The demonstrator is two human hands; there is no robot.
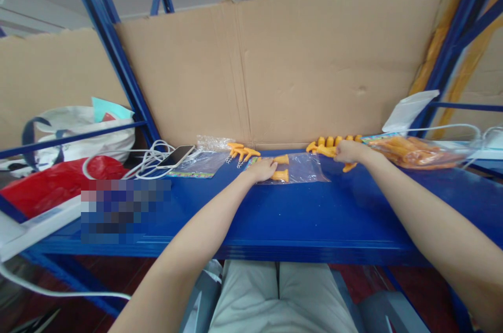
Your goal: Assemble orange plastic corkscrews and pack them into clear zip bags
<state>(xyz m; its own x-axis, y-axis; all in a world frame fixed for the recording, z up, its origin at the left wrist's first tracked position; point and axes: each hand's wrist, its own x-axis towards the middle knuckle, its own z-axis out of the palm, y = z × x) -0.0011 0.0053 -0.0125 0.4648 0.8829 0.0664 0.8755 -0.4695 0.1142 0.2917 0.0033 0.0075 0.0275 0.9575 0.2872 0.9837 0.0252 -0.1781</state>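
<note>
Head view: the left hand lies over one end of a clear bag on the blue table, its fingers bent downward. Two orange pieces show through or on the plastic just right of the fingers, their left ends hidden by that hand; whether they lie inside the bag is hard to tell. Whether the hand pinches the plastic or only presses on it, I cannot tell.

The right hand is at the other side, beyond the bag's right edge, fingers drawn in narrow against an orange piece. The fingertips are partly out of sight, so a firm hold cannot be confirmed. A row of orange pieces runs behind this hand, which covers part of it, and another orange end pokes out below.

Just beyond and left of the left hand sit orange handles with thin metal spirals, too small to make out well. Farther left are a flat clear packet, a phone and tangled white cables; a pixelated patch masks something nearer the person. Right of the right hand, a filled bag of orange pieces is blurred by glare, its near end partly behind the forearm.
</note>
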